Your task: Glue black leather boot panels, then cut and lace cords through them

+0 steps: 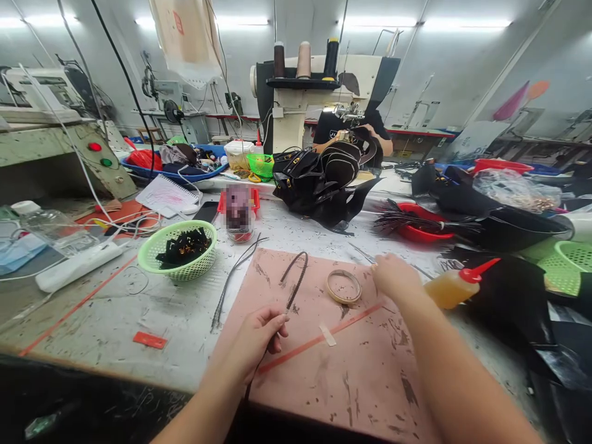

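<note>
Pinching black cord (298, 286) in left hand (263, 333), cord looping ahead, right hand (392, 275) at tool (362, 252), grip unclear

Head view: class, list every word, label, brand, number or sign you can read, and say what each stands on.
No text can be read with certainty.
Hanging bag: red mark, too blurred to read.
Co-worker's black shirt: pale print, too small to read.
Notebook: pinkish marks, too blurred to read.
Pale sheet, back right: faint lettering, too blurred to read.
</note>
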Tool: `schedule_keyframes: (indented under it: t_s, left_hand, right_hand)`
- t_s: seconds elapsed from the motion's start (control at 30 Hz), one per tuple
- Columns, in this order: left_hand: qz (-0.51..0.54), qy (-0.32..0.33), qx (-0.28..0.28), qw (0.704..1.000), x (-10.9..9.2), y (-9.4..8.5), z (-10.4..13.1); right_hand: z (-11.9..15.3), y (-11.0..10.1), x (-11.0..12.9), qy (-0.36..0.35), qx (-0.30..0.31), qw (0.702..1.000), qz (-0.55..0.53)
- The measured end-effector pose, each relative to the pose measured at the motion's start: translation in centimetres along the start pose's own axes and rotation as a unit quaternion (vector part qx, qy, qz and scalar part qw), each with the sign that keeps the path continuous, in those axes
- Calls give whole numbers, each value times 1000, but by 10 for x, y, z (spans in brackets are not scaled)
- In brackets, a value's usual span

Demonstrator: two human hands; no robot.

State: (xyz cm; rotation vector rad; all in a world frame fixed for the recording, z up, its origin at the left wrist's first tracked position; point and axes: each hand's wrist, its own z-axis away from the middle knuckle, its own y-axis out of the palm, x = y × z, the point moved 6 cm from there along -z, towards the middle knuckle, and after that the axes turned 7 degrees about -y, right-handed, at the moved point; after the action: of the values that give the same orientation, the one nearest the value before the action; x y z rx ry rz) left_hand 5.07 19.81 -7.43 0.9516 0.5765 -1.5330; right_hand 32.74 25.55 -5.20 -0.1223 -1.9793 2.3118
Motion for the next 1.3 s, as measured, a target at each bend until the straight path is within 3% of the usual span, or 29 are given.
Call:
schedule_keyframes:
  t_s: [0.07,0.17,0.3,0.37,0.43,0.53,0.63,0.97,1.3]
  left_hand:
    - [-8,2,-18,1000,0,-8,5]
    - [-15,21,-39,999,-2,-16,10]
    - [-2,43,-79,996,-9,-26,15]
    - [3,51,-95,994,-14,-31,18]
    - [7,60,-99,993,-18,-33,21]
    - [14,74,-106,991,-22,-34,26]
    - [21,85,-119,989,-25,-37,30]
    - [91,108,-152,978,-26,-62,37]
    - [91,118,-165,975,-27,-81,38]
  right_hand:
    - [-1,10,-28,51,28,998,1]
    - [2,20,-46,65,42,997,-9]
    - [19,8,-41,70,-42,996,-47]
    - [35,3,-23,42,-62,991,-110]
    - [52,1,9,-56,-38,978,-196]
    - [86,3,66,-243,39,920,-304]
    - [109,5,103,-322,93,872,-357]
    - [112,0,158,-394,135,807,-418]
    - [105,0,183,-384,166,785,-458]
